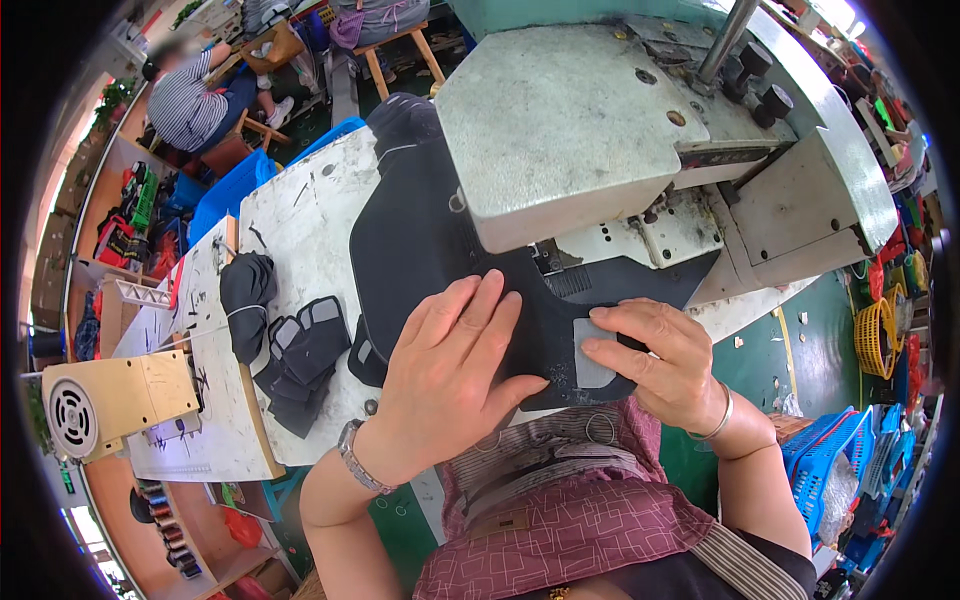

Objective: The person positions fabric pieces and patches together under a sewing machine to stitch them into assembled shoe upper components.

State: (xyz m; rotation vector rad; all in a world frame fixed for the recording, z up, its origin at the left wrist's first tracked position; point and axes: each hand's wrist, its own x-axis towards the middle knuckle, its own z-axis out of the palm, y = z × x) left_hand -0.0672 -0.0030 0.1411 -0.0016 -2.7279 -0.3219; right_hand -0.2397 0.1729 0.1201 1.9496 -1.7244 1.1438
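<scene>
A large black fabric piece (pixel 405 235) lies on the white table and runs beneath the head of a pale industrial sewing machine (pixel 560 130). My left hand (pixel 455 365) rests flat on it, fingers stretched toward the machine and thumb out to the right. At the fabric's near right edge my right hand (pixel 660 355) pinches a small grey rectangular patch (pixel 594 362) against the black cloth, thumb hidden. The machine's needle area is mostly hidden under its head.
Left on the table (pixel 310 200) lie a tied black bundle (pixel 247 290) and several black pieces with grey patches (pixel 308 350). A second machine (pixel 120 400) stands farther left. Blue baskets (pixel 825 460) are at the lower right. A person in stripes (pixel 190 105) sits at the far left.
</scene>
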